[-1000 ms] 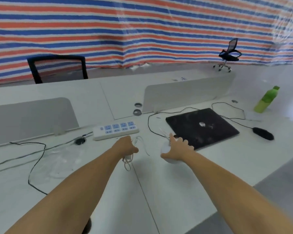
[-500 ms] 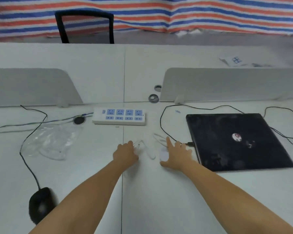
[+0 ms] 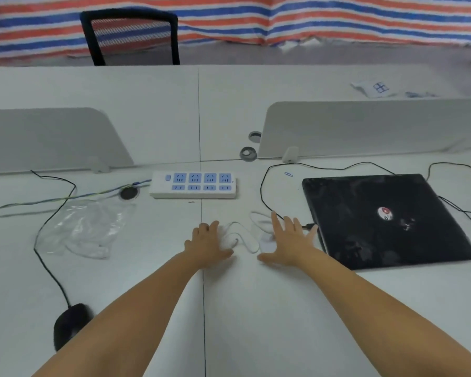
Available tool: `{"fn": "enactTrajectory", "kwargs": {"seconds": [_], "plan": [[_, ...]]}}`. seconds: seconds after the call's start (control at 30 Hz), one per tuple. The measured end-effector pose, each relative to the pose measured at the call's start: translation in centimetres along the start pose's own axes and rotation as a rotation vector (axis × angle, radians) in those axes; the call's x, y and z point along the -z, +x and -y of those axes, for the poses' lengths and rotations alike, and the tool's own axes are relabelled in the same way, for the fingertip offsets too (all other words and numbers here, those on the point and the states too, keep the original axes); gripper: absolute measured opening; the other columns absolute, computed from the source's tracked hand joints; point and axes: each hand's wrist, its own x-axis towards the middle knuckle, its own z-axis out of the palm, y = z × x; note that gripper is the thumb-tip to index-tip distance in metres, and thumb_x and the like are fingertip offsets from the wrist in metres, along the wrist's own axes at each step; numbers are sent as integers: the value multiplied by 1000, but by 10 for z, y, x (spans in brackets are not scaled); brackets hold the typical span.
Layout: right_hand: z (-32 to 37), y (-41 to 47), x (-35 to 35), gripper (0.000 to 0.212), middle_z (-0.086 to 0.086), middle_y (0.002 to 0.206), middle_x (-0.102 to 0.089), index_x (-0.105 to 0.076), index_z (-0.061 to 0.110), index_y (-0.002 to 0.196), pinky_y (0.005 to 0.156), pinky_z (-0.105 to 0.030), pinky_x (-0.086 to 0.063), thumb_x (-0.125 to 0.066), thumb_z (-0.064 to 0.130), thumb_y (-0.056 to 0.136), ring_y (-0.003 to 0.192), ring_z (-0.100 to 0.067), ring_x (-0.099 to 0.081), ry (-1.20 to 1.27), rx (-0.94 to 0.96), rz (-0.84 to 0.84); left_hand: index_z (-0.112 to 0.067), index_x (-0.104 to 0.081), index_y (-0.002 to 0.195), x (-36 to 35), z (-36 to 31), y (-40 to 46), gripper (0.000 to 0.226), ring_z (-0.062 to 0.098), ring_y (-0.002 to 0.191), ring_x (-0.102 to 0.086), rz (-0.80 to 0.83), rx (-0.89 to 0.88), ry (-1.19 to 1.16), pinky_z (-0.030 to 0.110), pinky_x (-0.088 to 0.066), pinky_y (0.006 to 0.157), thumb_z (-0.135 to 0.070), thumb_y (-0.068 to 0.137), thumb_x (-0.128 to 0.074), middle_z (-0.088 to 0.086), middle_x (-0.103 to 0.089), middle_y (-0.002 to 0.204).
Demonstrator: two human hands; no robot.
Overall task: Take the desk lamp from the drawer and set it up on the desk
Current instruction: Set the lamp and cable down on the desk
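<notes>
The small white desk lamp lies low on the white desk, just left of the laptop, and its shape is hard to make out. Its thin white cable loops leftward from it. My right hand hovers over the lamp's right side, fingers spread, gripping nothing. My left hand rests palm down at the cable's left end with its fingers curled on the cable. No drawer is in view.
A closed black laptop lies right of my hands, its black cord curving behind. A white power strip sits farther back. A clear plastic bag and a black mouse are at left. Grey dividers stand behind.
The view has swung left and down, so the green bottle and far chair are gone. My right hand's fingers have spread open off the lamp. Both hands stay at the same spot.
</notes>
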Motion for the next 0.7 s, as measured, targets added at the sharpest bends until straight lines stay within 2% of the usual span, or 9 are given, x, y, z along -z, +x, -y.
{"fn": "enactTrajectory", "kwargs": {"seconds": [0.07, 0.1, 0.2, 0.27, 0.33, 0.43, 0.5, 0.63, 0.7], "plan": [[10, -8, 21, 110, -9, 162, 8, 15, 25, 151, 111, -67, 2, -50, 74, 77, 148, -31, 10, 22, 33, -38, -19, -21, 147, 15, 16, -4, 76, 30, 135, -30, -59, -28, -188, 45, -34, 106, -43, 86, -59, 12, -30, 147], [17, -12, 31, 102, -8, 162, 5, 7, 22, 153, 113, -64, 1, -49, 69, 81, 149, -30, 9, 36, 76, -103, -17, -25, 146, 21, 26, -6, 69, 30, 133, -34, -120, -26, -294, 45, -35, 106, -37, 88, -58, 13, -35, 144], [48, -20, 50, 64, -6, 159, -22, -25, 17, 150, 117, -42, -15, -47, 41, 96, 146, -23, -16, 150, 333, -341, -13, -41, 136, 33, 60, -18, 47, 27, 119, -49, -290, 40, -477, 43, -45, 99, -22, 92, -53, 14, -50, 131], [74, -20, 50, 46, -5, 150, -39, -41, 15, 143, 110, -32, -26, -46, 22, 98, 137, -22, -35, 178, 528, -334, -12, -47, 129, 33, 78, -27, 38, 25, 109, -54, -331, 82, -481, 41, -48, 92, -17, 91, -51, 13, -54, 123], [95, -14, 36, 48, -5, 148, -42, -43, 16, 142, 110, -35, -27, -47, 13, 95, 137, -24, -36, 31, 656, -261, -12, -50, 125, 28, 89, -37, 34, 21, 99, -54, -337, 96, -487, 36, -47, 85, -14, 91, -50, 11, -54, 118], [108, -2, 8, 66, -9, 160, -13, -17, 24, 151, 118, -53, -9, -51, 19, 94, 149, -25, -5, -285, 629, -53, -14, -52, 122, 16, 99, -48, 32, 16, 91, -51, -324, 89, -507, 29, -43, 79, -12, 90, -49, 7, -52, 113], [112, 5, -2, 67, -11, 161, -6, -13, 26, 151, 117, -60, -2, -51, 25, 96, 149, -26, 4, -362, 625, -28, -14, -53, 121, 8, 107, -54, 31, 15, 89, -51, -313, 99, -530, 27, -41, 78, -11, 90, -48, 3, -50, 109], [122, 6, 15, 59, -2, 154, -27, -31, 22, 143, 116, -61, 1, -56, 35, 91, 148, -21, -9, -259, 663, -70, -13, -56, 117, -1, 119, -60, 30, 15, 87, -50, -301, 86, -521, 24, -40, 77, -5, 90, -45, 3, -49, 107], [126, 4, 36, 59, 0, 147, -39, -35, 21, 140, 118, -57, -8, -61, 37, 89, 141, -22, -27, 3, 617, -74, -11, -58, 113, -1, 122, -57, 30, 15, 86, -50, -296, 67, -499, 22, -38, 76, 0, 90, -43, 1, -49, 102]]}}
